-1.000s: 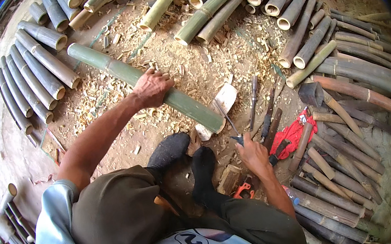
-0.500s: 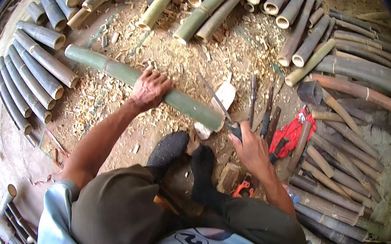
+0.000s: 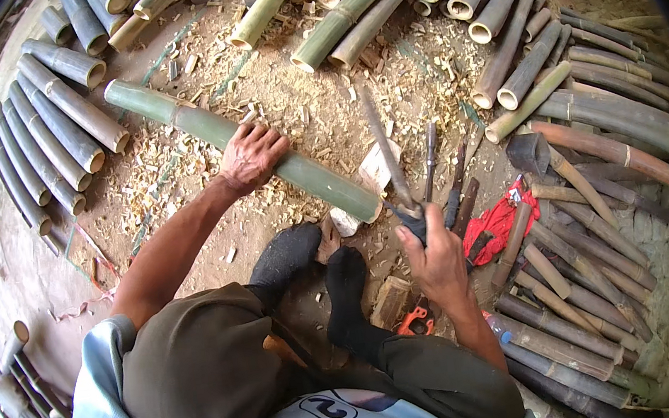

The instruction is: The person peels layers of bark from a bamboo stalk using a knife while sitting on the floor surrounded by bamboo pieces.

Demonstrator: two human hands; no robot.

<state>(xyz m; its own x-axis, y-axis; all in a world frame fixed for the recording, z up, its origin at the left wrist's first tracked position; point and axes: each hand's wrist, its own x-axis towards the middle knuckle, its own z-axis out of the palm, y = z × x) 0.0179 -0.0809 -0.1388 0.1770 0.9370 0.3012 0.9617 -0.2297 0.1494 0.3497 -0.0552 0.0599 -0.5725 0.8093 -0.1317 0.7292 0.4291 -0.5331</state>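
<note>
My left hand (image 3: pixel 253 157) is closed over the middle of a green bamboo pole (image 3: pixel 314 180), which lies slanting from the far left down toward my right. My right hand (image 3: pixel 438 261) grips the dark handle of a long, narrow-bladed tool (image 3: pixel 387 148), whether knife or saw I cannot tell. Its blade points up and away from me, slightly blurred, just right of the pole's near end. That end rests by a small pale block (image 3: pixel 346 222), close to my dark-socked feet (image 3: pixel 347 284).
Cut bamboo lengths (image 3: pixel 50 135) lie in rows at left, far side and right. Wood chips (image 3: pixel 321 102) cover the ground. Near my right hand are slim dark-handled tools (image 3: pixel 431 162), a red cloth (image 3: pixel 495 235), a mallet-like tool (image 3: pixel 530 153) and an orange object (image 3: pixel 415 321).
My right hand has shifted slightly right and down, and the tool's blade has swung more upright and rightward, showing its broader side. My left hand and the bamboo pole stay nearly in place.
</note>
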